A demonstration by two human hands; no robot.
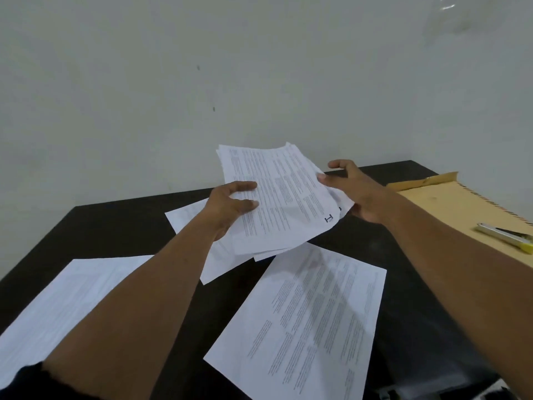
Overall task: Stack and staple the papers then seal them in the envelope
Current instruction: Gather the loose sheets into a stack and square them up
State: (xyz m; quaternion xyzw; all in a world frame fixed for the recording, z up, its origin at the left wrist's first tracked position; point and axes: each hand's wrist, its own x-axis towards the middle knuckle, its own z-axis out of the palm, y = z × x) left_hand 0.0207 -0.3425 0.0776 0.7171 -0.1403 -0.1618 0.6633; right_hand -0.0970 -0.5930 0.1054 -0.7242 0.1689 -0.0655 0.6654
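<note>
A loose stack of printed white papers [284,197] is lifted and tilted above the middle of the black table [403,272]. My left hand [230,204] grips its left edge, thumb on top. My right hand [353,192] holds its right edge, fingers spread. Three more sheets lie flat: one printed sheet [302,321] near me at the centre, one [57,307] at the left under my left forearm, and one [187,215] partly hidden beneath the stack. A brown envelope [461,209] lies at the right, with a silver and yellow stapler [504,236] on it.
A plain pale wall stands right behind the table's far edge. The envelope's flap [424,180] is open and points toward the wall. The table's right edge runs close past the envelope.
</note>
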